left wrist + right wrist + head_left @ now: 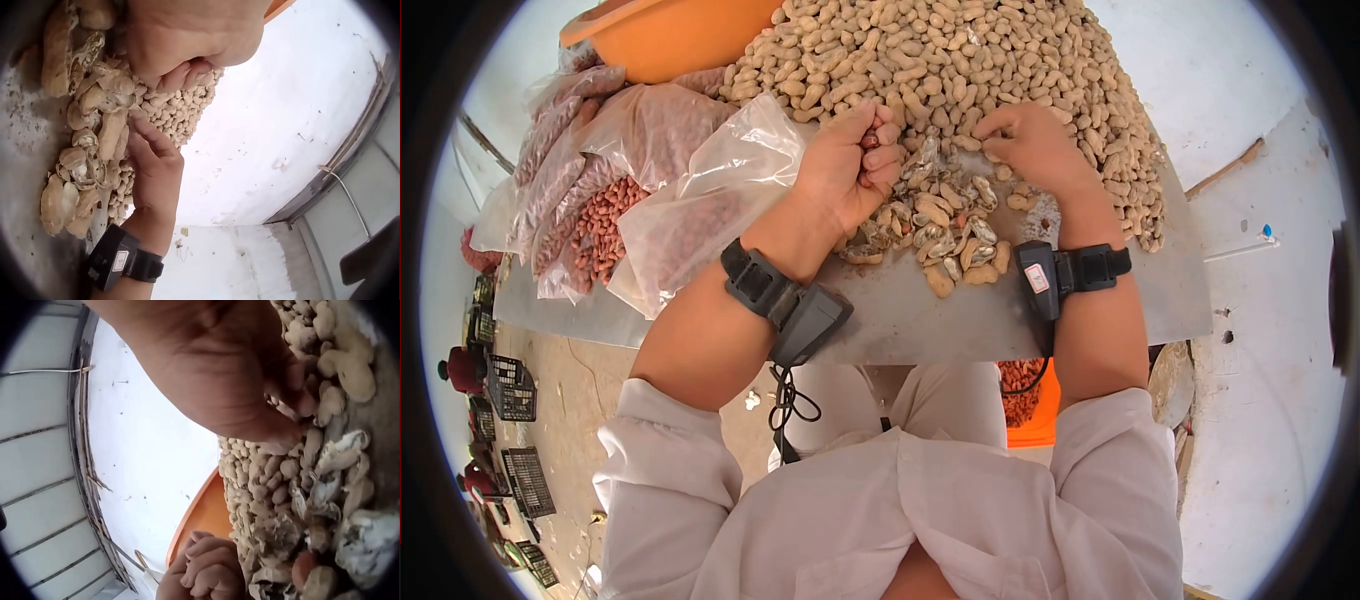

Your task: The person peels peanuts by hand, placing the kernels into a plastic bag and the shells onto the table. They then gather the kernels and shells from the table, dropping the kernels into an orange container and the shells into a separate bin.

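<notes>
My left hand (pixel 845 168) has its fingers curled round reddish kernels (pixel 869 141), at the left of a heap of cracked shells (pixel 945 215). In the left wrist view, this left hand (pixel 194 37) hangs over the shells (pixel 78 165). At the near edge of the large pile of unshelled peanuts (pixel 960 60) is my right hand (pixel 1040 148), fingers extended and apart. The right wrist view shows the right hand (pixel 212 378) with its fingertips among peanuts (pixel 275 469); whether they touch one is unclear.
Clear bags of red kernels (pixel 605 225) lie on the left of the metal table (pixel 900 325), beside an orange basin (pixel 675 40). An orange container of red kernels (pixel 1032 432) stands below the table's front edge. Black crates (pixel 528 480) are on the floor at far left.
</notes>
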`<control>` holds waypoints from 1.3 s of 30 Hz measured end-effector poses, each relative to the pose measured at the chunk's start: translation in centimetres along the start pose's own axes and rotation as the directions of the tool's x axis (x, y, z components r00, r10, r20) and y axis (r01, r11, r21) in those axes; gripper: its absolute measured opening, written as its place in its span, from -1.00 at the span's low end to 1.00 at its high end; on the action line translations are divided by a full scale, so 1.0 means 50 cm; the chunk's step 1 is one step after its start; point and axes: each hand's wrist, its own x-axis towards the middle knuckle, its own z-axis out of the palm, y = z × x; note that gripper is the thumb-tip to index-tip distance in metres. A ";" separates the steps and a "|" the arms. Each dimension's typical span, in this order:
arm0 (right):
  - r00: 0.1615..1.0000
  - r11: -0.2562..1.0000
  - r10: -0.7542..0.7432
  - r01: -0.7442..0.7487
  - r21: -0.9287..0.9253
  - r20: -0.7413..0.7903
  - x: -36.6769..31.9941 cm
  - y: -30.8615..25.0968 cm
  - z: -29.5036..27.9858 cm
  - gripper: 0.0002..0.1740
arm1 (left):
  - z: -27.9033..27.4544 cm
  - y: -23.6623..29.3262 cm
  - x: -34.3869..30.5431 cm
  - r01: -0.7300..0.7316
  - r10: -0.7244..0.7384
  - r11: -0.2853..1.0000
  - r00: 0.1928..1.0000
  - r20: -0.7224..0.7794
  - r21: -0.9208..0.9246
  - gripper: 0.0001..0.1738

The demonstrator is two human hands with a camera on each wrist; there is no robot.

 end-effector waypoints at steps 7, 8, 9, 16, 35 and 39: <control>1.000 0.941 0.014 -0.010 -0.339 0.010 0.011 -0.025 0.053 -0.79 | 0.006 -0.002 -0.001 -0.014 0.014 0.998 1.000 -0.001 0.055 -0.74; 0.998 0.927 0.049 -0.035 -0.375 0.028 0.013 -0.029 0.054 -0.80 | 0.011 -0.003 -0.004 -0.021 0.022 0.997 1.000 -0.004 0.068 -0.73; 0.998 0.917 0.059 -0.041 -0.397 0.033 0.014 -0.029 0.053 -0.80 | 0.010 -0.002 -0.004 -0.014 0.013 0.998 1.000 0.009 0.060 -0.74; 0.998 0.941 0.043 -0.052 -0.336 -0.036 0.009 -0.031 0.037 -0.85 | 0.010 -0.002 -0.006 -0.019 0.016 0.997 0.999 0.040 0.078 -0.80; 0.992 0.255 0.108 -0.087 0.963 0.061 -0.013 -0.130 0.063 -0.78 | 0.022 -0.019 -0.016 -0.287 0.287 0.853 0.955 0.069 0.436 -0.77; 0.993 0.549 0.111 -0.096 0.830 0.042 -0.015 -0.138 0.054 -0.77 | 0.025 -0.021 -0.018 -0.325 0.338 0.815 0.939 0.062 0.480 -0.80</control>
